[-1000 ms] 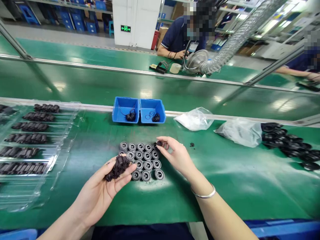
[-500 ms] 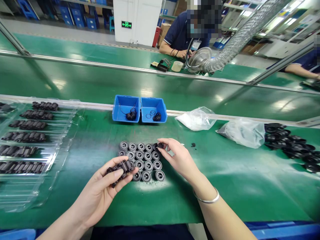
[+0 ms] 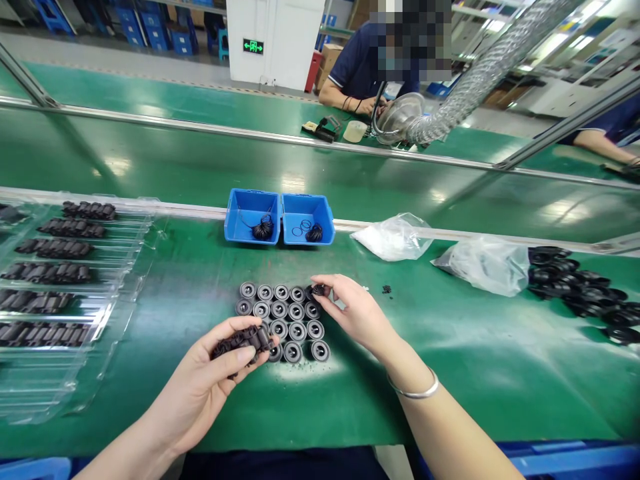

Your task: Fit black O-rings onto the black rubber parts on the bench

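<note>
Several round black caps (image 3: 297, 331) with ringed tops stand in close rows on the green bench. My left hand (image 3: 210, 373) is closed around a bunch of small black plastic parts (image 3: 245, 341), held over the front left of the rows and hiding some caps there. At the back right corner of the rows, my right hand (image 3: 353, 310) pinches one small dark part (image 3: 318, 290) between thumb and fingers. That part is over or against the corner cap; the fingers hide whether it sits in it.
Two blue bins (image 3: 253, 193) hold black rings. A clear tray (image 3: 107, 280) with rows of black parts lies left. Plastic bags (image 3: 393, 239) and a pile of black parts (image 3: 585, 290) are at right. Past a metal rail, a co-worker (image 3: 350, 73) sits near a flexible duct (image 3: 480, 80).
My right hand has shifted very slightly left at the corner cap, still pinching the small part. The bunch in my left hand has turned a little within the fingers.
</note>
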